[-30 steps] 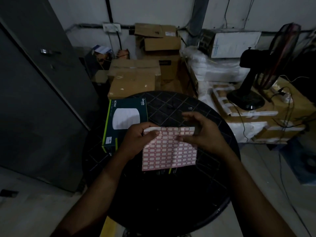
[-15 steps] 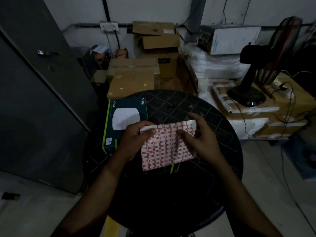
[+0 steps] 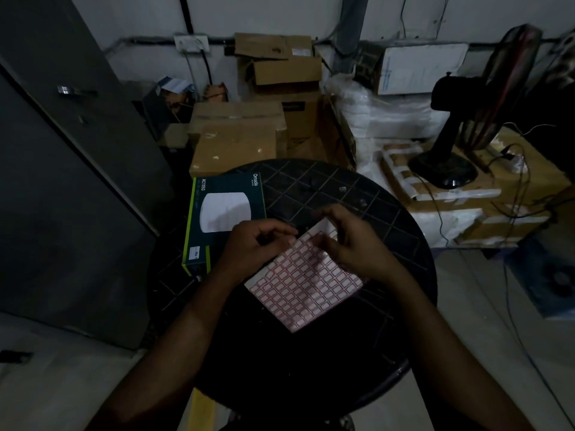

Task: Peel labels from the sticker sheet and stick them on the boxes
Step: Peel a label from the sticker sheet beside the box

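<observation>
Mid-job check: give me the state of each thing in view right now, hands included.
sticker sheet: tilted, held over the table, top corner bent up.
left hand: pinching at the sheet's upper edge.
right hand: gripping the bent corner.
dark box: flat on the round table, closed, small label near its front corner.

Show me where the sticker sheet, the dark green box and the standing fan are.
sticker sheet [image 3: 306, 286]: head view, on the middle of its red-bordered label grid.
dark green box [image 3: 217, 185]: head view, on its top face above the white round picture.
standing fan [image 3: 443, 171]: head view, on its round black base.
</observation>
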A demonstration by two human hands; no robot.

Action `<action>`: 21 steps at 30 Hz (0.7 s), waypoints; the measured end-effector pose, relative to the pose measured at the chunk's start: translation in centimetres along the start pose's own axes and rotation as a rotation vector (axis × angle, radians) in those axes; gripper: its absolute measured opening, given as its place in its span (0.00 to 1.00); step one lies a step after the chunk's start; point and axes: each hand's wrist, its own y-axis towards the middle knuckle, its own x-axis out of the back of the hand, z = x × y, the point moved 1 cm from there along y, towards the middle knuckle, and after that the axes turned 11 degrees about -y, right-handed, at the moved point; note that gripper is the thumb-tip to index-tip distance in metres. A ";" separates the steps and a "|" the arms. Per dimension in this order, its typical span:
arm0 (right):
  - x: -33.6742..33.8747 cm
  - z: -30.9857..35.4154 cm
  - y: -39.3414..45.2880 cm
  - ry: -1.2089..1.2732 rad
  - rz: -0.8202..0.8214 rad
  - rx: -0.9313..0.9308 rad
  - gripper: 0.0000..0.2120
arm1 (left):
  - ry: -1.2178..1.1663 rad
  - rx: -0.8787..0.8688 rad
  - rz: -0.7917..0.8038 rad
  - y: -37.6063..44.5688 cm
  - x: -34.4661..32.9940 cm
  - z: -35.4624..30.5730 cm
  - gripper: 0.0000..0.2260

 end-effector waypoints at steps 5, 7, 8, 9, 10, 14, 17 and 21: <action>-0.5 0.9 0.4 0.108 0.001 -0.025 0.19 | 0.014 0.005 0.000 -0.2 0.2 -0.2 0.08; -0.8 1.0 0.4 0.146 -0.028 -0.032 0.20 | 0.027 0.028 -0.009 -0.2 0.2 0.0 0.07; -1.0 1.1 0.3 0.147 -0.061 -0.039 0.20 | 0.030 0.035 -0.014 -0.2 0.3 0.0 0.06; -1.2 1.2 0.2 0.117 -0.114 -0.045 0.20 | 0.027 0.036 -0.017 -0.2 0.3 0.1 0.06; -1.4 1.4 0.0 0.037 -0.190 -0.038 0.20 | 0.024 0.030 -0.019 -0.2 0.3 0.0 0.06; -1.8 2.0 -0.5 -0.416 -0.429 0.083 0.16 | 0.001 0.028 -0.035 -0.2 0.2 0.1 0.07; -2.4 2.5 -0.8 -0.425 -0.364 0.117 0.14 | -0.013 0.024 -0.044 -0.1 0.3 0.3 0.07; -2.9 2.6 -0.9 -0.338 -0.327 0.069 0.11 | 0.013 0.011 -0.020 -0.1 0.5 0.3 0.05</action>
